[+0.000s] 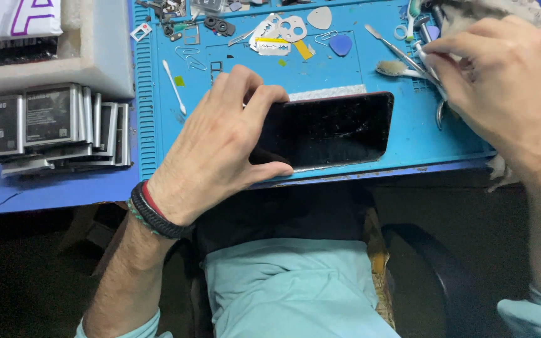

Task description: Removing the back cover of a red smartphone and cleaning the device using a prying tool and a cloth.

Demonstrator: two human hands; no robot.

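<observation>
here left hand [214,147] grips a glossy black phone [330,129]; right hand [502,81] pinches metal tweezers [436,87].

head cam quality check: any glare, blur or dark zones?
Head view: even overhead light on the blue mat; faint sheen shows scratches on the phone screen; right hand slightly motion-blurred; left hand sharp; area under the table very dark.
</observation>
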